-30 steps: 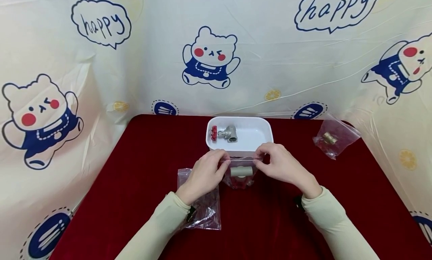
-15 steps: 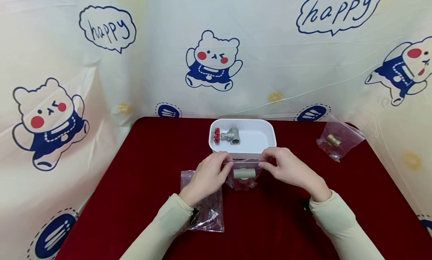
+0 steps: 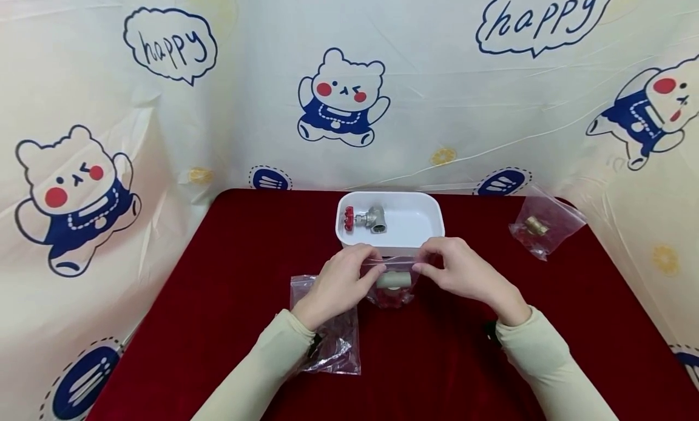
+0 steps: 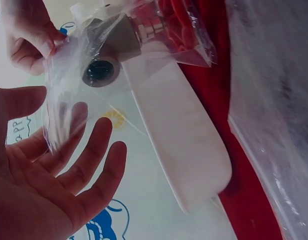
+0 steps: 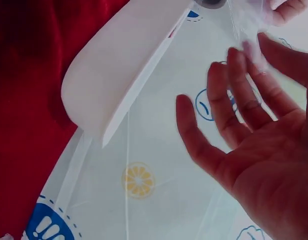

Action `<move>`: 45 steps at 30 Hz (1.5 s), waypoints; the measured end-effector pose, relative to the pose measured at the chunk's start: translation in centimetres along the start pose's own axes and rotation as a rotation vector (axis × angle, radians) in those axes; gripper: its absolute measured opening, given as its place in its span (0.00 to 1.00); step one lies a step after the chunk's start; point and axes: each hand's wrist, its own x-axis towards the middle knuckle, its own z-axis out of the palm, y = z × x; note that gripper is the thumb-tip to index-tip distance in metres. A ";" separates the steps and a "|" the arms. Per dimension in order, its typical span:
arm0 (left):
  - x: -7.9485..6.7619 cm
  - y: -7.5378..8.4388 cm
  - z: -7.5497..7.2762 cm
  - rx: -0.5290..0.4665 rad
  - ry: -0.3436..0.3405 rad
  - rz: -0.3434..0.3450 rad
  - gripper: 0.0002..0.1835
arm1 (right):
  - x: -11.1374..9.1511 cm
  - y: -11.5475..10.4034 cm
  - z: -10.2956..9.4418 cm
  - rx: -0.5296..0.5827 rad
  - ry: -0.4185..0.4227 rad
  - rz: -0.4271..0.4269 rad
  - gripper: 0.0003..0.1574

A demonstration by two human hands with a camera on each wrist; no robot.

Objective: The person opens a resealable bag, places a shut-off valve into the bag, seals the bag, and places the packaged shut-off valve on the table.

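In the head view my left hand (image 3: 340, 284) and right hand (image 3: 464, 276) pinch the top edge of a clear zip bag (image 3: 398, 266) between thumbs and index fingers. A grey valve (image 3: 394, 280) with a red handwheel lies low in the bag. The left wrist view shows its round opening toward the camera and the red handwheel (image 4: 181, 25) through the plastic. The other fingers (image 4: 111, 165) of my left hand are spread apart. In the right wrist view, the bag (image 5: 244, 22) hangs from my thumb and index finger.
Just behind the bag stands a white tray (image 3: 415, 252) holding a metal valve (image 3: 375, 218) with a red handwheel. Another clear zip bag (image 3: 341, 345) lies partly under my left forearm. A bag (image 3: 562, 218) with a brass fitting (image 3: 536, 225) lies at the back right.
My left thumb and fingers have shifted a little right along the bag's top edge, closer to my right hand. The head view has moved slightly.
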 end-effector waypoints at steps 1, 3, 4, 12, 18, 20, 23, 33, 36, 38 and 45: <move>0.2 0.1 0.1 0.003 0.000 0.015 0.05 | 0.1 -0.2 0.1 -0.009 -0.001 -0.003 0.06; 0.5 0.2 0.2 0.007 0.002 0.046 0.04 | 0.5 -0.5 0.4 -0.033 0.003 -0.022 0.08; 0.7 0.3 0.2 0.014 0.005 0.061 0.03 | 0.7 -0.6 0.5 -0.044 0.007 -0.033 0.08; 1.6 0.9 0.7 0.069 -0.001 0.098 0.02 | 1.8 -1.5 2.0 -0.068 0.040 -0.059 0.02; 1.5 0.9 1.0 0.129 0.024 0.110 0.02 | 1.5 -1.5 2.0 -0.117 0.096 -0.071 0.06; 1.5 0.9 0.9 0.146 0.041 0.123 0.02 | 1.4 -1.3 2.1 -0.112 0.119 -0.081 0.08; 1.4 0.8 0.9 0.160 0.058 0.139 0.02 | 1.3 -1.1 2.3 -0.092 0.142 -0.097 0.08; 0.8 0.1 0.4 0.192 0.061 0.154 0.03 | 0.9 -0.7 2.6 -0.054 0.157 -0.116 0.07; 0.6 -0.1 0.2 0.197 0.066 0.152 0.03 | 0.9 -0.7 2.5 -0.061 0.154 -0.113 0.07; 0.4 -0.2 0.1 0.197 0.070 0.147 0.03 | 0.8 -0.6 2.5 -0.064 0.153 -0.111 0.07; -0.1 -0.8 -0.4 0.175 0.074 0.110 0.02 | 0.8 -0.4 2.5 -0.083 0.149 -0.110 0.07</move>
